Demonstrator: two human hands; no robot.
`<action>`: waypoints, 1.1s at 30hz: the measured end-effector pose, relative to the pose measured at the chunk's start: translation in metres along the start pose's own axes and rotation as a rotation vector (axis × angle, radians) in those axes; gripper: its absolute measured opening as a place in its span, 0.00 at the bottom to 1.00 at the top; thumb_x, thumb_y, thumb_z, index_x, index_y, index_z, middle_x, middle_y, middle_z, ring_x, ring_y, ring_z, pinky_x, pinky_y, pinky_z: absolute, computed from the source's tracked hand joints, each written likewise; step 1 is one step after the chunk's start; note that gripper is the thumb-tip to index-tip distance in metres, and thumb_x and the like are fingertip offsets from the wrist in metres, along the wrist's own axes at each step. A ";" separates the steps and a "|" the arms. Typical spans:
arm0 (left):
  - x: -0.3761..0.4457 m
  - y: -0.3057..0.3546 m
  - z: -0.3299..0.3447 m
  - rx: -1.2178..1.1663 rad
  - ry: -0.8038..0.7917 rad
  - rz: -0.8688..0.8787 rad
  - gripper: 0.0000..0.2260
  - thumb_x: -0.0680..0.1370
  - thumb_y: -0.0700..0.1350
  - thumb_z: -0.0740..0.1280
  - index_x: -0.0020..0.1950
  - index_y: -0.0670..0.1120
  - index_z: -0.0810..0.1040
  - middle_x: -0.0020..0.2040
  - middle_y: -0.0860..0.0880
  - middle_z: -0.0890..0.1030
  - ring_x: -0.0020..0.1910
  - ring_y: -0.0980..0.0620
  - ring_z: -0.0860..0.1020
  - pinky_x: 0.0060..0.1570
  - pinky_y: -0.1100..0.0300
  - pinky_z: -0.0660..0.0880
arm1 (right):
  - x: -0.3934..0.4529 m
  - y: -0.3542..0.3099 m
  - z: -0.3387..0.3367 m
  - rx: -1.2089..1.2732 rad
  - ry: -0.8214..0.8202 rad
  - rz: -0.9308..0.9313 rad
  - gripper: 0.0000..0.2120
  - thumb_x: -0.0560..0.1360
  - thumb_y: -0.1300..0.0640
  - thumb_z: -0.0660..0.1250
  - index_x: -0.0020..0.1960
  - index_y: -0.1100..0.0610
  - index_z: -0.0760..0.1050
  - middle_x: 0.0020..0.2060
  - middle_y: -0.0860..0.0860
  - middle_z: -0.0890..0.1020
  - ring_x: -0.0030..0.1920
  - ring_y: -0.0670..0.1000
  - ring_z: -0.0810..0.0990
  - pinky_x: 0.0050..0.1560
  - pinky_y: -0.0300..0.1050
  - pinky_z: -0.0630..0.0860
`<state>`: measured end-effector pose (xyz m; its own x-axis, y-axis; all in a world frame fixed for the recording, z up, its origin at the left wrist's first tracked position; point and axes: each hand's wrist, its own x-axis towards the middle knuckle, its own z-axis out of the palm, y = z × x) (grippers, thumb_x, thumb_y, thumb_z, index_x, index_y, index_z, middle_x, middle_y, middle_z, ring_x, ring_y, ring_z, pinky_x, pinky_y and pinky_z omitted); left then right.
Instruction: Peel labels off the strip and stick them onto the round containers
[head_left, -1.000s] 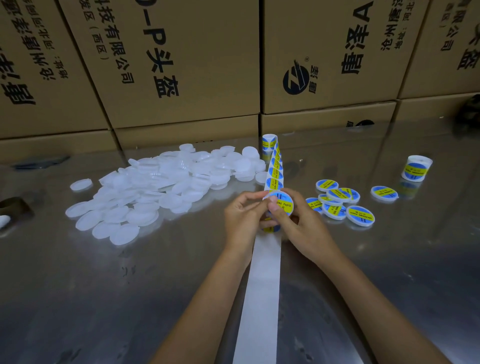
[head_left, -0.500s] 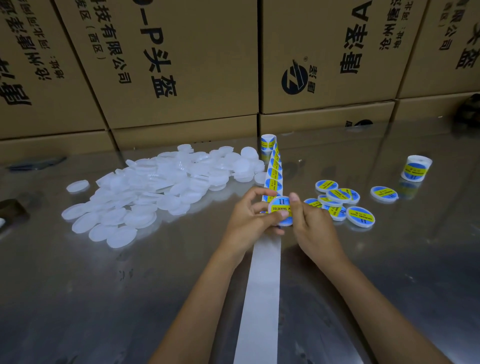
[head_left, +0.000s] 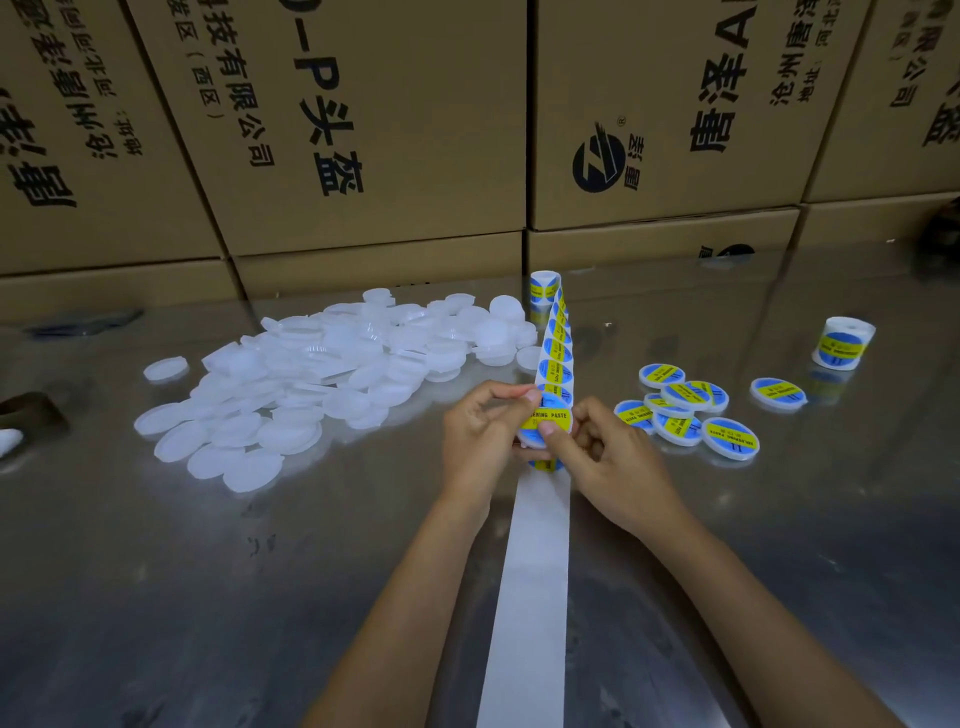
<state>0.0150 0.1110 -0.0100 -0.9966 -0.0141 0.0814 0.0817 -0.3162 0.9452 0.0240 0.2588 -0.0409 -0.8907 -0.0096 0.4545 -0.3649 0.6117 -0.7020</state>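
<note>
Far left edge: I see a dark object (head_left: 28, 413) with a white scrap (head_left: 9, 441) below it, both cut off by the frame and in the same place as half a second ago.
Left centre: the pile of blank white containers (head_left: 332, 374) lies spread on the steel table (head_left: 156, 597), unchanged from the earlier frames.
Left hand (head_left: 480, 441): its fingers are curled round the left rim of the held container (head_left: 545, 423), the thumb tip pressing the label's upper left edge; half a second ago that thumb lay lower across the label.
Held container: I find it at frame centre, lifted just above the label strip (head_left: 558, 353), its blue and yellow label facing me with "PASTE" readable, turned from a moment ago.
Strip: it runs from a small roll (head_left: 544, 288) at upper centre down to the hands; below them the bare white backing (head_left: 530, 597) trails to the bottom edge.
Right hand (head_left: 608, 462): it pinches the container's lower rim, thumb tip on the yellow band; earlier its fingers stood more upright beside the label.
Right of centre: labelled containers (head_left: 685, 410) sit clustered, some overlapping, as before.
Far right: a second label roll (head_left: 842, 344) stands alone.
Top: cardboard boxes (head_left: 363, 130) fill the background.
</note>
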 end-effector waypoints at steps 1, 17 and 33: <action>0.000 0.000 0.000 0.003 -0.032 -0.013 0.05 0.77 0.39 0.72 0.50 0.38 0.81 0.43 0.43 0.87 0.39 0.47 0.86 0.32 0.58 0.81 | -0.001 -0.001 0.000 -0.008 0.001 -0.009 0.17 0.76 0.38 0.62 0.40 0.51 0.68 0.29 0.47 0.74 0.30 0.46 0.70 0.32 0.45 0.67; -0.003 0.000 0.002 0.046 -0.221 -0.077 0.17 0.75 0.32 0.72 0.62 0.40 0.77 0.51 0.39 0.86 0.44 0.44 0.86 0.42 0.58 0.82 | 0.004 -0.001 -0.009 0.059 0.086 0.100 0.25 0.79 0.38 0.57 0.28 0.51 0.61 0.21 0.45 0.65 0.26 0.46 0.63 0.28 0.38 0.58; 0.007 -0.003 -0.007 0.076 -0.064 -0.174 0.14 0.84 0.53 0.60 0.62 0.47 0.78 0.48 0.42 0.87 0.40 0.43 0.86 0.35 0.56 0.82 | 0.005 -0.018 -0.013 0.659 -0.230 0.520 0.20 0.81 0.46 0.62 0.39 0.61 0.71 0.21 0.52 0.68 0.20 0.48 0.60 0.22 0.38 0.58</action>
<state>0.0081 0.1050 -0.0141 -0.9931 0.0952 -0.0678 -0.0887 -0.2361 0.9677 0.0301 0.2583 -0.0188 -0.9947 -0.0594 -0.0844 0.0845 0.0012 -0.9964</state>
